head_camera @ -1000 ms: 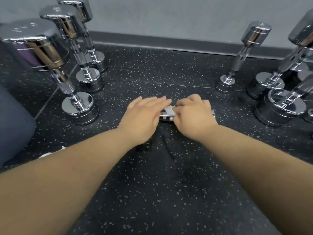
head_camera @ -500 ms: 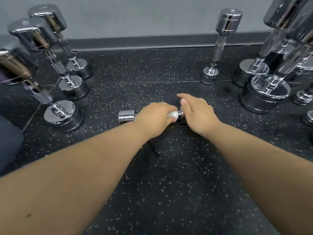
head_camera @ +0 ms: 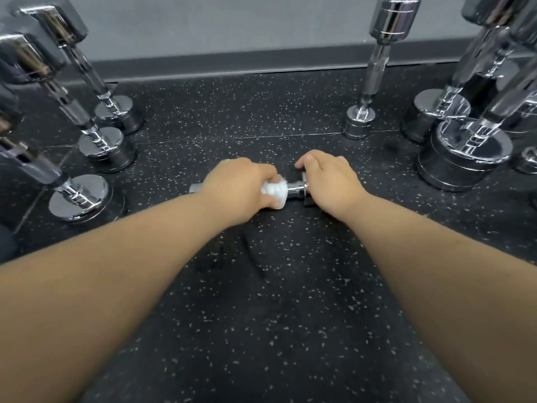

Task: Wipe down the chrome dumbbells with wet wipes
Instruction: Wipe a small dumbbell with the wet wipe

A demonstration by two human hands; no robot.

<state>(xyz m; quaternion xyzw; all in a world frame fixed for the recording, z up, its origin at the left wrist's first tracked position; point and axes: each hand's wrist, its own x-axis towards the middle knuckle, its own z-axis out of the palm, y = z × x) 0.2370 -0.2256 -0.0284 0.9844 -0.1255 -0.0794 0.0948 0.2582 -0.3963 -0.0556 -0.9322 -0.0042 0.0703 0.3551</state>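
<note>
Holds a bunched white wet wipe in the left hand, grip clamped round the wipe and round the handle of a small chrome dumbbell beneath it. Covers the right end of that dumbbell with the right hand, grip curled down over the head, thumb on the far side. Lies flat and crosswise on the speckled black floor, mid-scene, with its left head poking out just past the left wrist and a short bare stretch of shiny handle showing between wipe and right hand. Reaches in from the near edge with both bare forearms. Standing on end to the left, well apart from the hands: a left row of dumbbells, three of them running near to far, tops leaning out of view. Upright at far right of centre, near the dark baseboard: a slim dumbbell. Crowded along the right edge: heavier chrome pieces, a large dumbbell in front, more just behind it. Beyond everything, a plain grey wall.
</note>
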